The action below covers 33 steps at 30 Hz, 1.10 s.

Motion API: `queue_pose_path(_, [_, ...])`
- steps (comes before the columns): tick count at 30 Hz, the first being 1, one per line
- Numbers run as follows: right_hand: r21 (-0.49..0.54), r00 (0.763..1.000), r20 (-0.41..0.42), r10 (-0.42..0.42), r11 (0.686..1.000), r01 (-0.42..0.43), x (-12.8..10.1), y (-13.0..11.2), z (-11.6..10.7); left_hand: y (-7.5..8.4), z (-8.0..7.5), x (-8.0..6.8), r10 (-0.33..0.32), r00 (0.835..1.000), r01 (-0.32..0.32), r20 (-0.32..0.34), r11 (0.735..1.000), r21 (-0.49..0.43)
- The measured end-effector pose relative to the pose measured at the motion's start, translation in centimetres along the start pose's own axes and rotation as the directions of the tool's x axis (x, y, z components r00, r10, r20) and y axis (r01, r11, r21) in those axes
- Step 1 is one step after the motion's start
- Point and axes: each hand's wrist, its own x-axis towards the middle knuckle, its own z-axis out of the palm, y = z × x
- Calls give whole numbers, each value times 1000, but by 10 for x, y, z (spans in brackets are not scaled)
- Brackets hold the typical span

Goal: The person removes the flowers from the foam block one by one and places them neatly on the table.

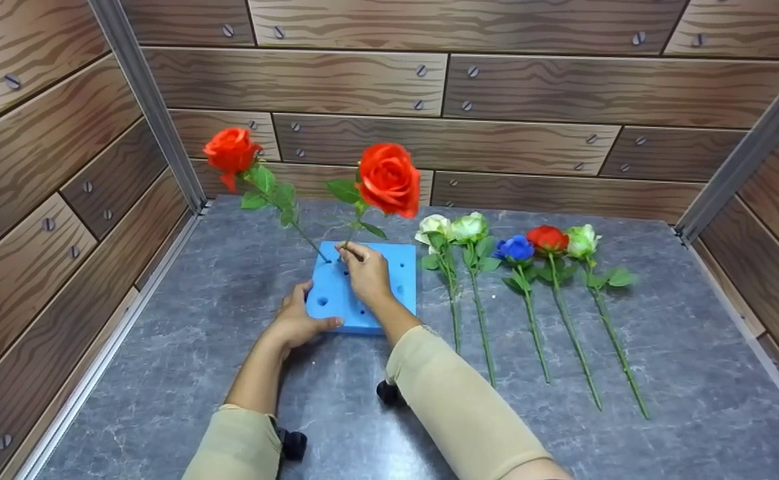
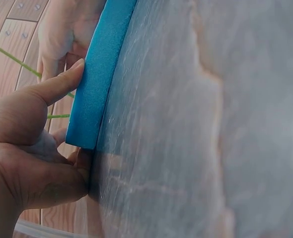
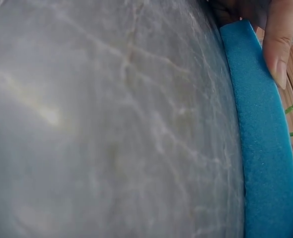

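A blue foam block [image 1: 399, 267] with several holes lies flat on the grey marbled table. My left hand [image 1: 294, 322] holds its near left corner, the thumb along the front side and the fingers at the left side. With thumb and fingertips, my right hand [image 1: 368, 272] pinches the lower stem of a red rose [image 1: 389, 180] above the block; the stem's lower end is hidden by the hand. Another red rose [image 1: 231, 151] stands in a hole at the block's far left, leaning left. In the left wrist view, the left thumb presses the edge of the foam [image 2: 94, 94].
To the right of the block, artificial roses lie in a row with stems toward me: two whitish ones [image 1: 469, 227], a blue one [image 1: 515, 249], a red one [image 1: 548, 239] and a pale green one [image 1: 583, 241]. Wood-patterned walls [image 1: 363, 83] enclose the table's back and sides.
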Motion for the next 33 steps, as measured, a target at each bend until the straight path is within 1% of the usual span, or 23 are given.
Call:
queue_pose_path(2, [12,1000,-9,-28,1000,28,-1,1,0,0,0,0,1,1000,-1,4,1000,-2])
queue_pose_path(5, [65,999,-25,-47,997,48,-2,2,-1,0,0,0,4,1000,-4,3,1000,-1])
queue_pose_path(11, [216,998,-54,-10,976,22,-4,3,-2,-2,1,1,3,1000,-3,-2,1000,-10])
queue_pose_path(14, [256,998,-64,7,967,10,-5,2,-2,-3,1,0,-5,1000,5,8,1000,-21])
queue_pose_path(18, [274,997,-74,24,962,-3,-6,0,-3,-2,1,-1,-4,1000,5,13,1000,-21])
queue_pose_path(28, [291,996,-84,22,957,3,-5,0,-6,1,1,-2,-2,1000,2,6,1000,-13])
queue_pose_path(33, [318,997,-73,23,948,1,-7,0,-8,0,1,-1,-1,1000,1,1,1000,-5])
